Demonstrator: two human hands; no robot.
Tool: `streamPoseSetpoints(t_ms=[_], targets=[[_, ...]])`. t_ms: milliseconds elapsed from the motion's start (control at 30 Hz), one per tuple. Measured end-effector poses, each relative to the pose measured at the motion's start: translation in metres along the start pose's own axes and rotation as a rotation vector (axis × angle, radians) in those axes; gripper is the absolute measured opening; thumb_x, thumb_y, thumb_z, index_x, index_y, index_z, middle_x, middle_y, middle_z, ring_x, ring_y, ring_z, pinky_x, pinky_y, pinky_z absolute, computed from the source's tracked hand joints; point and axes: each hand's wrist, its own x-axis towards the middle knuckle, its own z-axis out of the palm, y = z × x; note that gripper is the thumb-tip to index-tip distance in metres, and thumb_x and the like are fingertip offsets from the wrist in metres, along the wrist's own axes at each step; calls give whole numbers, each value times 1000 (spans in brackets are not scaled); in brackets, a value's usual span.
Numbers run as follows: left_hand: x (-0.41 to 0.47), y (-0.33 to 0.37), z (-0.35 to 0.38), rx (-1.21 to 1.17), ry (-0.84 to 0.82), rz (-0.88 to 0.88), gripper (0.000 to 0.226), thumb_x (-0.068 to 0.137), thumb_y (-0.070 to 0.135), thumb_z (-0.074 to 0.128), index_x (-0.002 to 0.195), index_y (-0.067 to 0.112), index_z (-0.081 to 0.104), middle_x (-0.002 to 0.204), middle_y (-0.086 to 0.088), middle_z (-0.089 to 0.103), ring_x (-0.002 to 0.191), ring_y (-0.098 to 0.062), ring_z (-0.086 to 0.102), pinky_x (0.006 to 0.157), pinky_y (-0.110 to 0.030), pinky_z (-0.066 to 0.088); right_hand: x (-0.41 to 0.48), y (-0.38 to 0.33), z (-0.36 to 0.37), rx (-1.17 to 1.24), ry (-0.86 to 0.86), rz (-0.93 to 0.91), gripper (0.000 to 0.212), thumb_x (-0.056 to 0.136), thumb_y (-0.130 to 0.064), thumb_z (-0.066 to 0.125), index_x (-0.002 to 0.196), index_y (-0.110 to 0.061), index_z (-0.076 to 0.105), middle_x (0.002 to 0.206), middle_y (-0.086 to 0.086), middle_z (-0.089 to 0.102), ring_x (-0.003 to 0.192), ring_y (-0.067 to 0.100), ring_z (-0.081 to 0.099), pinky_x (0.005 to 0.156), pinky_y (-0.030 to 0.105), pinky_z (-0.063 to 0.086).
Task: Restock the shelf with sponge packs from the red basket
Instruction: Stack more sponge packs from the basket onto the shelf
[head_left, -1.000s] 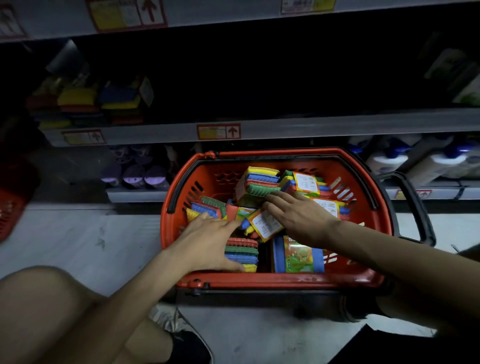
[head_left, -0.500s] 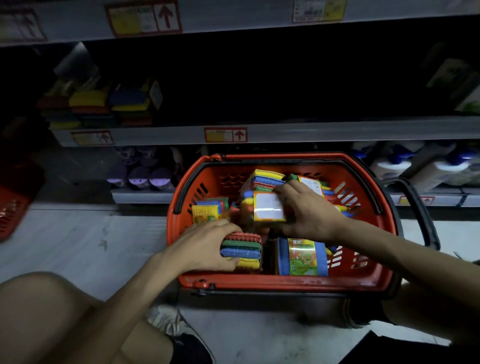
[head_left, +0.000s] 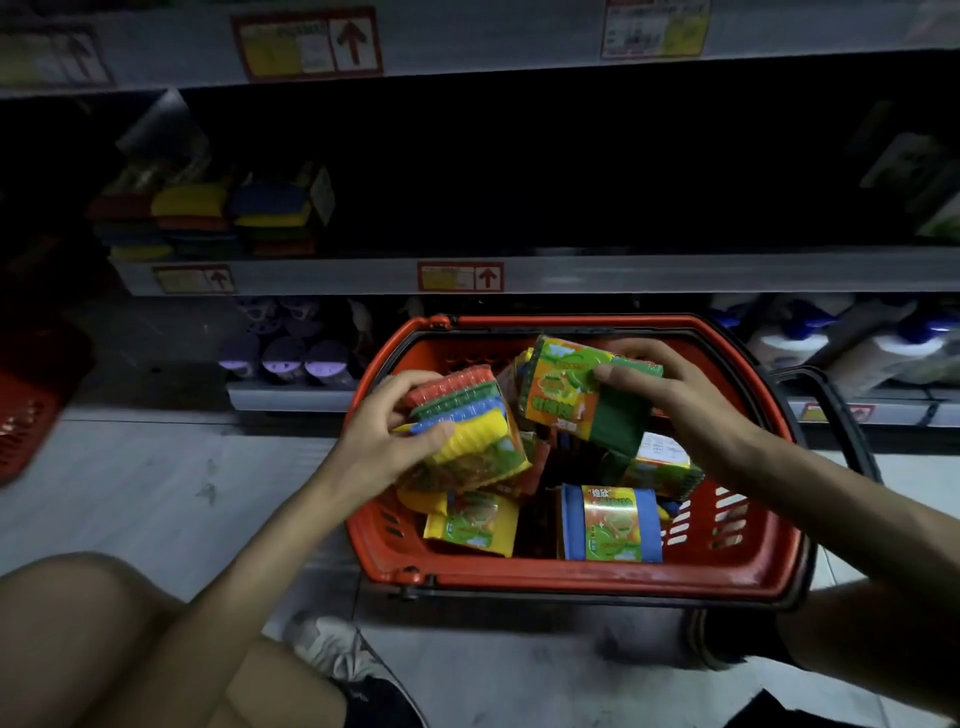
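Head view: a bare knee (head_left: 78, 623) and a white shoe (head_left: 332, 649) sit nearest on the pale floor (head_left: 156, 493). Over the red basket (head_left: 571, 577), the left hand (head_left: 387, 441) curls round 1 striped sponge pack (head_left: 467, 431), thumb on its yellow edge. The right hand (head_left: 675, 395) grips another, green-labelled pack (head_left: 576, 395), tilted. At least 2 loose packs (head_left: 610, 522) lie inside the basket. Beyond, the dim shelf (head_left: 675, 273) carries stacked sponges (head_left: 208, 218) at its left end.
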Motion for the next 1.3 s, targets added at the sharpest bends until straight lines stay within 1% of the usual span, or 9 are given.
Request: streamPoseSetpoints(t_ms=[133, 333, 433, 567, 767, 867, 967, 1100, 1300], targets=[[3, 2, 2, -234, 103, -84, 55, 68, 51, 75, 120, 33, 66, 114, 0, 75, 102, -17, 71, 87, -31, 55, 0, -5, -7, 8, 20, 24, 55, 86, -34, 75, 136, -30, 52, 124, 5, 62, 107, 24, 69, 75, 29, 57], [13, -4, 5, -368, 268, -240, 43, 78, 61, 63, 107, 32, 74, 108, -2, 75, 108, -24, 67, 104, -48, 45, 0, -13, -18, 33, 141, 38, 64, 85, -51, 73, 134, -17, 52, 116, 9, 72, 98, 24, 75, 74, 34, 61], [13, -4, 11, -411, 351, -372, 49, 97, 60, 48, 109, 20, 75, 108, -5, 79, 105, -23, 72, 99, -42, 52, -2, -18, -20, -5, 138, 40, 63, 72, -54, 79, 115, -11, 62, 102, 9, 77, 91, 26, 76, 83, 36, 58], [14, -3, 19, -452, 395, -461, 55, 98, 68, 43, 117, 27, 73, 112, 4, 78, 107, -15, 72, 100, -40, 52, -5, -21, -11, -38, 100, 54, 54, 71, -46, 83, 110, -14, 63, 100, 7, 77, 88, 23, 77, 82, 34, 59], [13, 26, 40, -500, 270, -453, 52, 96, 63, 51, 110, 20, 76, 106, -4, 80, 102, -21, 75, 97, -40, 55, -7, -17, 14, 64, 118, -20, 56, 69, -34, 89, 119, -19, 69, 100, 5, 79, 85, 24, 78, 74, 35, 60], [12, 31, 46, -462, 75, -463, 49, 88, 60, 67, 116, 20, 74, 113, -8, 78, 106, -26, 74, 101, -45, 54, -7, -17, 20, 164, 158, -28, 65, 62, -31, 92, 122, -27, 68, 105, 5, 78, 86, 26, 78, 73, 39, 62], [11, 35, 56, -450, -71, -426, 42, 84, 35, 77, 123, 23, 67, 111, -3, 78, 96, -20, 76, 79, -33, 61, -9, -20, 27, 198, 158, 16, 66, 67, -31, 90, 127, -30, 63, 104, 8, 77, 82, 28, 78, 67, 39, 63], [15, 37, 52, -467, 15, -375, 36, 84, 24, 78, 118, 25, 68, 106, -3, 78, 88, -20, 76, 69, -32, 60, -9, -20, 36, 107, 91, 83, 64, 74, -41, 85, 126, -18, 56, 102, 7, 78, 84, 25, 78, 73, 39, 62], [25, 43, 39, -562, 187, -279, 36, 86, 17, 76, 120, 26, 68, 108, -2, 78, 96, -24, 76, 83, -43, 62, -3, -24, 35, -6, -85, 165, 82, 67, -45, 89, 133, -33, 42, 109, 10, 75, 91, 28, 77, 85, 50, 62]])
